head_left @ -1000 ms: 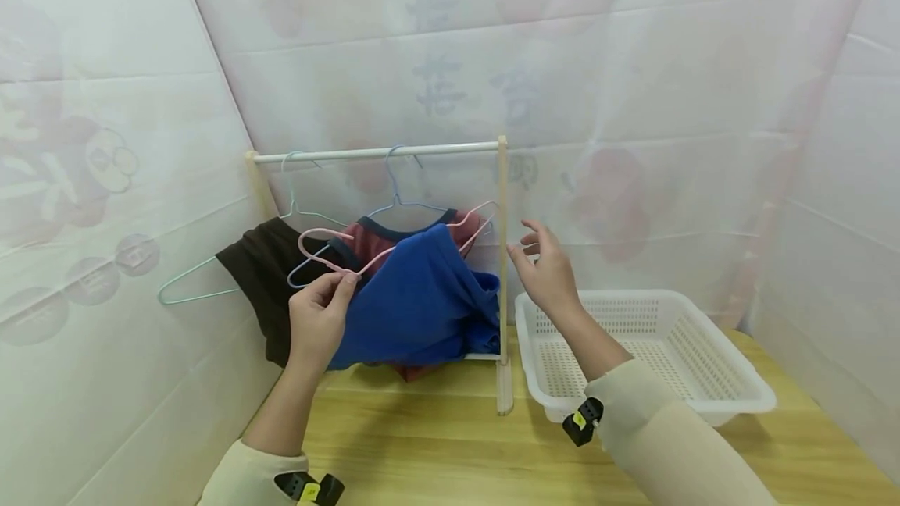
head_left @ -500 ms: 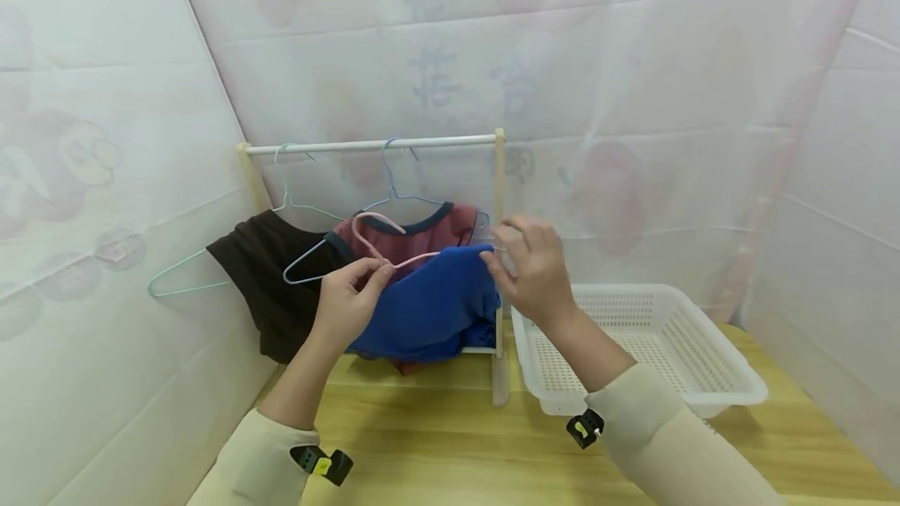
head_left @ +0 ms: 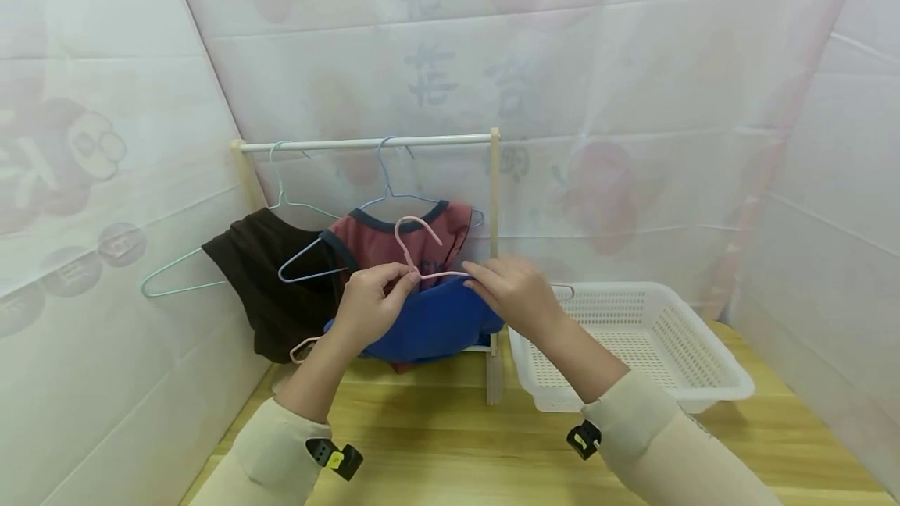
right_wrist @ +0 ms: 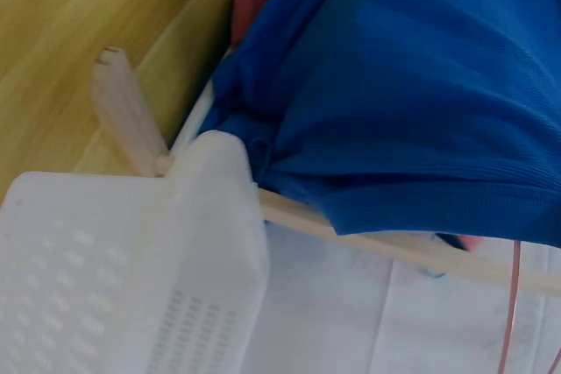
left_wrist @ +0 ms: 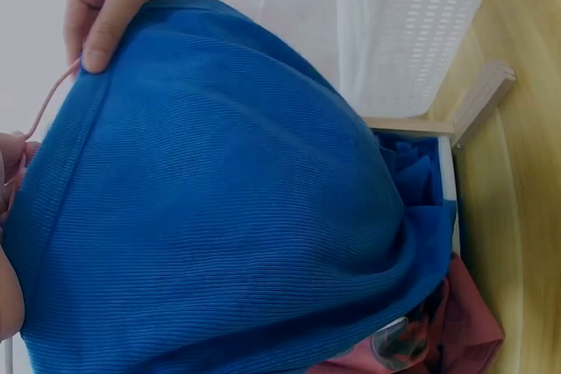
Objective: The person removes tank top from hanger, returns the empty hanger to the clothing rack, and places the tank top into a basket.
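Observation:
In the head view my left hand [head_left: 373, 303] pinches a pink clothes hanger [head_left: 404, 248] at the base of its hook, which points up. A blue garment [head_left: 429, 322] of ribbed cloth hangs on this hanger. My right hand [head_left: 516, 295] pinches the garment's upper edge over the hanger's right arm. Both hanger ends stick out, one beyond each hand. The left wrist view shows the blue cloth [left_wrist: 219, 172] spread wide, the right thumb and fingers on its hem. In the right wrist view the cloth [right_wrist: 421, 102] hangs close to the rack's wooden post.
Behind the hands stands a rack with a white rail [head_left: 436, 140]. From it hang a red shirt [head_left: 376, 244] on a blue hanger and a dark brown garment [head_left: 274, 279] on a green hanger. A white plastic basket [head_left: 703, 395] stands right on the wooden table [head_left: 450, 459].
My left hand has moved right with the hanger, its hook turning more upright. The right hand has come left from beside the rack post and taken hold of the blue garment's edge.

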Motion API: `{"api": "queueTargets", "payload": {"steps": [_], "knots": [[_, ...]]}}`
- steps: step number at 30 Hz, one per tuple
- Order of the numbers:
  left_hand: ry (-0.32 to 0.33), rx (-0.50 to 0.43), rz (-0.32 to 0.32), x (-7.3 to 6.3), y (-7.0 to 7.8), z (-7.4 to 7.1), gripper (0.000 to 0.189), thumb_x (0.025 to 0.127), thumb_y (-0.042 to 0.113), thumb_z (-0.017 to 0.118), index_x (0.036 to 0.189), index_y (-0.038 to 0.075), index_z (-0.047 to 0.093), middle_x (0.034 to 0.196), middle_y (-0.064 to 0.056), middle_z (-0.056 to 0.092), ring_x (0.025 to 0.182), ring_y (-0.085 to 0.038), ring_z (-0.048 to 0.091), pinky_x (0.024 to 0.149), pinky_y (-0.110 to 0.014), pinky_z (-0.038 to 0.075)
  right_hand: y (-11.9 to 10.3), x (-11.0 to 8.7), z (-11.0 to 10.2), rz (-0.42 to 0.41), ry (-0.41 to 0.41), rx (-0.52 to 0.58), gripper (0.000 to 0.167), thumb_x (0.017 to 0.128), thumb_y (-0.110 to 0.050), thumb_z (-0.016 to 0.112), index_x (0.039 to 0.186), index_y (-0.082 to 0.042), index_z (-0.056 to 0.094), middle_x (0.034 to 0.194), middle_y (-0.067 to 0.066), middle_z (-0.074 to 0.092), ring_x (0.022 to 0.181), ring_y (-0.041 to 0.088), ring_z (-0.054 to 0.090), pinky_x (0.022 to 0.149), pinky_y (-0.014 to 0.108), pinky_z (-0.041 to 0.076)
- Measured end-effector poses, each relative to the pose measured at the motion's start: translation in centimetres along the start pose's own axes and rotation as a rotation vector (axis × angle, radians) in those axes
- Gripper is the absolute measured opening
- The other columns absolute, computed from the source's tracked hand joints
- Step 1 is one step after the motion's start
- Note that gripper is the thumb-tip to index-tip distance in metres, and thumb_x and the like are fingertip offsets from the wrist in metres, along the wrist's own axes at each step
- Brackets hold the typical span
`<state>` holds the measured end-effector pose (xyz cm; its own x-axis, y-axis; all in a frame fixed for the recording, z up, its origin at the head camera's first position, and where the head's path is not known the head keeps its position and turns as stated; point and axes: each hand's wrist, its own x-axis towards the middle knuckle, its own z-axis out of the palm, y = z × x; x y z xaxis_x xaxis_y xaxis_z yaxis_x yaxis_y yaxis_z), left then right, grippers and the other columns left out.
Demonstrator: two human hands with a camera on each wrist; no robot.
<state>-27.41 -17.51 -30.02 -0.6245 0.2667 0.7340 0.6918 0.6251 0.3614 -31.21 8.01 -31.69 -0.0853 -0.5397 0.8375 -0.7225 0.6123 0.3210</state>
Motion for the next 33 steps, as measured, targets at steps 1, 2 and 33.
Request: {"api": "queueTargets", "payload": {"steps": [1,2,33], "knots": [[-0.002,0.016,-0.001,0.0,0.0,0.0,0.015,0.098,0.020,0.062,0.093,0.012,0.073,0.069,0.005,0.057,0.061,-0.008,0.049,0.054,-0.024,0.043,0.1,-0.3,0.0,-0.001,-0.006,-0.006,0.030,0.085,-0.023,0.076,0.111,-0.008,0.073,0.080,0.004,0.070,0.070,0.018,0.065,0.067,0.035,0.056],[-0.002,0.028,0.000,-0.1,0.1,0.0,0.015,0.098,0.021,0.062,0.093,0.012,0.073,0.069,0.005,0.057,0.061,-0.008,0.049,0.055,-0.024,0.043,0.2,-0.5,0.1,0.000,-0.015,-0.012,0.029,0.086,-0.023,0.076,0.110,-0.007,0.073,0.080,0.004,0.070,0.070,0.018,0.065,0.067,0.034,0.056],[0.012,0.089,-0.034,-0.7,-0.3,-0.1,0.015,0.096,0.021,0.064,0.094,0.011,0.074,0.083,0.001,0.069,0.069,-0.010,0.056,0.062,-0.027,0.049,3.5,-6.8,-2.7,0.445,-0.098,0.309,0.020,0.085,-0.013,0.076,0.105,-0.011,0.078,0.097,0.002,0.076,0.090,0.019,0.072,0.076,0.034,0.058]]}}
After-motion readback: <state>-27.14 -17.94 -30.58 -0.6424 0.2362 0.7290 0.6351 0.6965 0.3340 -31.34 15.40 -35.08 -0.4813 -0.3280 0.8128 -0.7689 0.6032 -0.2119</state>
